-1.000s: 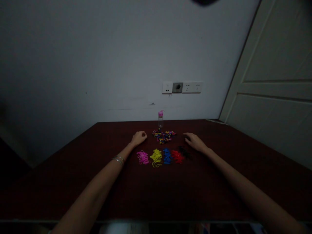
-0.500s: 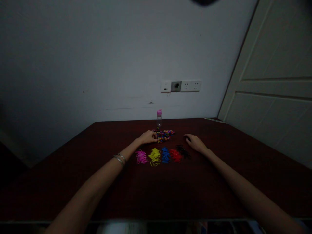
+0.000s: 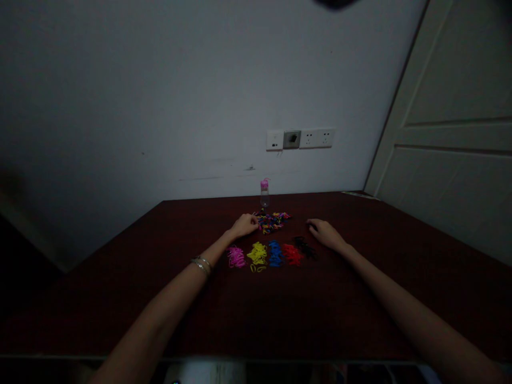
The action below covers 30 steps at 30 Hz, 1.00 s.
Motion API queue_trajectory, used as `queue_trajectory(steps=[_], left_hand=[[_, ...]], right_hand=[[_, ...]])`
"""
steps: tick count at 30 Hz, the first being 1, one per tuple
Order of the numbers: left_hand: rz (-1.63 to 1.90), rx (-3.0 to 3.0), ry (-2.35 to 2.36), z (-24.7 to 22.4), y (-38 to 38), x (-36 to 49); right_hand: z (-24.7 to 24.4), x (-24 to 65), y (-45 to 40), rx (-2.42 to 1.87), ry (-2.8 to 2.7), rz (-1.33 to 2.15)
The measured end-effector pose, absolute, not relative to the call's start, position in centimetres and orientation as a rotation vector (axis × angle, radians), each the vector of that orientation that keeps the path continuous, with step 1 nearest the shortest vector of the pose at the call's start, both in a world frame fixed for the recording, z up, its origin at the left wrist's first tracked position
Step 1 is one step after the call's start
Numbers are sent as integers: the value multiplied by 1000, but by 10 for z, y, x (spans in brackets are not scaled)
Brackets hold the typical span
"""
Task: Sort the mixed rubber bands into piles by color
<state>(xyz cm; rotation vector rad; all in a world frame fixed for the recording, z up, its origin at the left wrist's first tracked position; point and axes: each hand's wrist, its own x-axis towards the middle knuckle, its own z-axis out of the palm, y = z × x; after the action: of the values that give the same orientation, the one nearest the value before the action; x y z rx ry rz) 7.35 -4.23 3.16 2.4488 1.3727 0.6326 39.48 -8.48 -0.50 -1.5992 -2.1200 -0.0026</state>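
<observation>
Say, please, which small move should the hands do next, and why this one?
Probably the left hand should pinch one band from the mixed pile and draw it towards the pile of its colour. Its fingers are at the mixed pile's left edge, the right hand is apart from it, and single-colour piles lie nearer the person.

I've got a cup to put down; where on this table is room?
The table is bare between the forearms, nearer than the coloured piles; left of the left hand, back to the wall; and right of the right hand, towards the door. Crowded: the middle, with the mixed pile, the bottle behind it and those coloured piles.
</observation>
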Motion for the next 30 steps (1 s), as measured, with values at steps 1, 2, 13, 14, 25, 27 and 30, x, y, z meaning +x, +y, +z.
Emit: queue_trajectory(steps=[1, 2, 13, 14, 25, 27, 30], left_hand=[[631, 2435, 1382, 31, -42, 74], [625, 2421, 1385, 31, -42, 74], [553, 2397, 1385, 31, -43, 71], [542, 2402, 1401, 32, -44, 72], [432, 2529, 1540, 40, -56, 79], [427, 2532, 1537, 40, -56, 79], [401, 2530, 1561, 41, -57, 79]], right_hand=[[-5, 395, -85, -1596, -2120, -2], [-5, 395, -85, -1595, -2117, 1], [-7, 395, -83, -1600, -2122, -4], [-6, 395, -83, -1598, -2125, -6], [-6, 394, -83, -1594, -2124, -14], [-6, 394, -84, -1591, -2120, -11], [-4, 393, -85, -1604, -2116, -6]])
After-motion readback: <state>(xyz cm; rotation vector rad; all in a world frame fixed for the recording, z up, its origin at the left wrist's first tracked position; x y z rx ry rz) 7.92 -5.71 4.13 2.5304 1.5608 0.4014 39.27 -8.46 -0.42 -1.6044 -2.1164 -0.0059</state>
